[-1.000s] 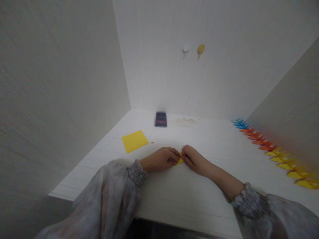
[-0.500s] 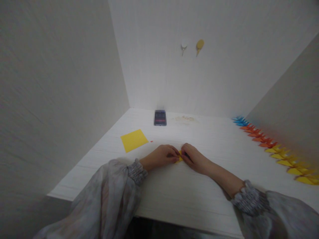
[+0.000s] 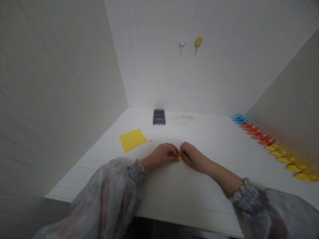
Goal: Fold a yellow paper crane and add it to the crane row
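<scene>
Between my two hands, low over the white table (image 3: 174, 192), is a small folded piece of yellow paper (image 3: 179, 156), mostly covered by fingers. My left hand (image 3: 165, 153) pinches it from the left, thumb and fingers closed. From the right, my right hand (image 3: 190, 154) grips the same paper with its fingertips bent together. The fold's exact shape is hidden. To the left of my hands a flat sheet of yellow paper (image 3: 133, 140) lies on the table, with a tiny orange-red scrap (image 3: 150, 140) near its right corner.
A row of folded paper cranes runs along the right wall: blue (image 3: 239, 119), orange-red (image 3: 256, 132) and yellow (image 3: 286, 157). At the back stands a dark, pixelated object (image 3: 159, 117). A white hook (image 3: 182, 43) and a yellow hook (image 3: 198, 41) are on the rear wall.
The view has shifted slightly. Both hands stay closed on the small yellow paper, with only a slight shift of the fingers.
</scene>
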Tool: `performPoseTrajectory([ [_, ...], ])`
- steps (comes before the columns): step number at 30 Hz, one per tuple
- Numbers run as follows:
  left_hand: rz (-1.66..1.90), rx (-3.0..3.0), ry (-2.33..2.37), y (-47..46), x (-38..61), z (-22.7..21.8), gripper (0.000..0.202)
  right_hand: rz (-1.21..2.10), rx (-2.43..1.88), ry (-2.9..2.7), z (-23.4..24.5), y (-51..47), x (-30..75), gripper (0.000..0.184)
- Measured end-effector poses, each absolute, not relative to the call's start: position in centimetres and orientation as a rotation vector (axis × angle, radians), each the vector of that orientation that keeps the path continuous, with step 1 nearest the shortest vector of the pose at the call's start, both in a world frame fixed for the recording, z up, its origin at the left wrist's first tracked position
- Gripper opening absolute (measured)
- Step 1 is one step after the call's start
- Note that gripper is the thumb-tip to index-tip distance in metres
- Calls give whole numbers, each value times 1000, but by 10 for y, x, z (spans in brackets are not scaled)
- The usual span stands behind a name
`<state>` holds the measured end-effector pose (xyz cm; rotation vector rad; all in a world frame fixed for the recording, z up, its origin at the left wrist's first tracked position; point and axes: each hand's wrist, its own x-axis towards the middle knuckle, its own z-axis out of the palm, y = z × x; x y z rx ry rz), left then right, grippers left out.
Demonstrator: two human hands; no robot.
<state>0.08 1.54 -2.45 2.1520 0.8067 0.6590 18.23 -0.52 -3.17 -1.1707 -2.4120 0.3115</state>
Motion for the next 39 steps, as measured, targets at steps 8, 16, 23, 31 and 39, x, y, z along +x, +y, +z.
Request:
performPoseTrajectory([
  [8,627,2219,803,16,1,-24,14,295,-1216,-2424,-33,-5,182,8],
  [16,598,2260,774,17,0,-25,16,314,-1226,-2389,-32,-6,182,6],
  [23,587,2277,818,16,-1,-26,23,339,-1260,-2353,-31,-6,180,5],
  [31,562,2388,686,12,-2,-23,20,318,-1273,-2348,-36,-3,181,5],
  [39,486,2604,668,4,-4,-15,30,215,-1515,-2353,-34,-5,180,10],
])
